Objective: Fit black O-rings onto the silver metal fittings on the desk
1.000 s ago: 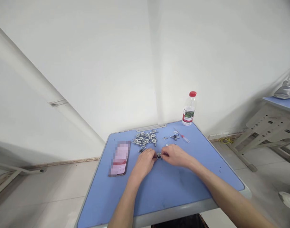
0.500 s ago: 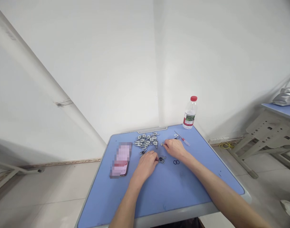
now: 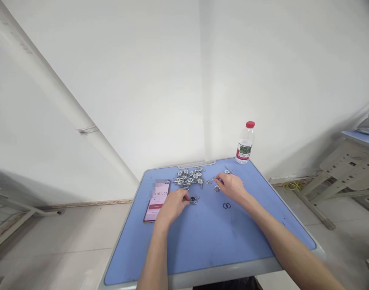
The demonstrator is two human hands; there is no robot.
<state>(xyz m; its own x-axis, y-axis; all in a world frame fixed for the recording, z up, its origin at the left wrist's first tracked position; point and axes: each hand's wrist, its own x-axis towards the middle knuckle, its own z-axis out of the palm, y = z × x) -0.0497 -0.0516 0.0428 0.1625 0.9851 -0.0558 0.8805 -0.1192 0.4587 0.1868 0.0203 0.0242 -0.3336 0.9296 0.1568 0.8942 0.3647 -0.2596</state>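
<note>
Fingers (image 3: 185, 197) of the left hand (image 3: 171, 206) pinch the left end of a small metal fitting (image 3: 193, 200) with a dark round centre, low on a blue bench (image 3: 202, 245). Opposite, the right hand (image 3: 231, 186) has its fingertips drawn together beside small metal pieces (image 3: 208, 182); whether they grip one is too small to tell. Just below them sits a loose metal part (image 3: 216, 188), and nearer the person lie two black rings (image 3: 224, 206), touching or overlapping. Work on the fitting appears midway: its dark centre looks seated, while rings and pieces lie apart from it. Beyond, similar fittings crowd a pile (image 3: 189, 178); how many are finished cannot be told. A phone (image 3: 156, 206) reading 0:01:02 lies beside the left hand; a red-capped bottle (image 3: 244, 150) stands at the bench's far right corner.
</note>
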